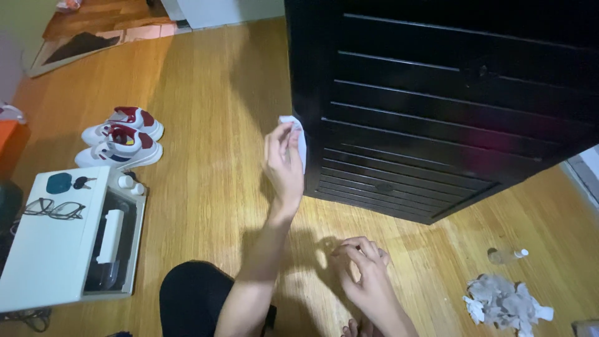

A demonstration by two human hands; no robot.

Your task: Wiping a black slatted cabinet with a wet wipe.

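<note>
Nearest the camera, the right hand (pixel 368 274) rests low over the wooden floor (pixel 212 162), fingers curled loosely inward; whether it holds anything I cannot tell. A dark-clad knee (pixel 193 299) sits beside the left forearm.

Further out, the left hand (pixel 284 162) is raised, its fingers and thumb pinched closed on a small white wipe (pixel 299 140), which it presses against the front corner edge of the black louvred cabinet (pixel 437 106). The wipe looks thin, light and limp; it probably crumples and tears easily, so a pinch on its bunched middle seems the safest hold.

Toward the right edge of the floor lies a heap of crumpled used wipes (pixel 505 304), with a small clear bottle (pixel 506 254) just beyond it. To the left stands a white box (pixel 56 249) carrying glasses (pixel 53 209) and keys (pixel 83 182). Farther away, a pair of white-and-red sneakers (pixel 121 137) sits on the floor.
</note>
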